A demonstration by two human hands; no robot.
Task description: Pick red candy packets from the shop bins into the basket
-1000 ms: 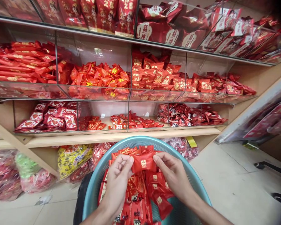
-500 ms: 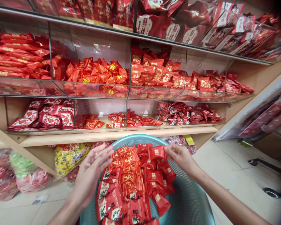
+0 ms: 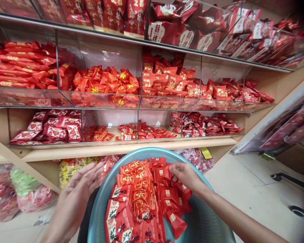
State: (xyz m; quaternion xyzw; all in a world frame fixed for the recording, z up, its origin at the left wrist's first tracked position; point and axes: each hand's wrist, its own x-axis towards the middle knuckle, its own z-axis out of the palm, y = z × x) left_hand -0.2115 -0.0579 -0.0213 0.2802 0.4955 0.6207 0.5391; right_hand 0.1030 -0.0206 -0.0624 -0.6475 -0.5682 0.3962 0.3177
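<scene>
A teal perforated plastic basket (image 3: 97, 206) stands in front of me, holding rows of small red wrapped packets. With thumb and fingertips, my right hand (image 3: 186, 174) pinches the edge of a red candy packet (image 3: 161, 175) with gold print, low over the upper right of the pile. More packets of this kind lie just below it. Orange-red packets with gold characters (image 3: 139, 174) fill the middle column, and red-and-cream packets with black characters (image 3: 120, 219) lie at the near left. My left hand (image 3: 77, 192) is outside the basket's left rim, fingers stretched, holding nothing.
Shelves with clear dividers hold red packets (image 3: 106, 82) in several compartments beyond the basket. Under the lowest shelf (image 3: 131, 146) lie a yellow bag (image 3: 67, 170) and other plastic bags. Bagged goods (image 3: 35, 195) sit at left on the tiled floor; chair casters (image 3: 297, 211) are at right.
My right hand has moved left and slightly down with the red packet, bringing it over the pile. My left hand has drawn away to the left, off the basket.
</scene>
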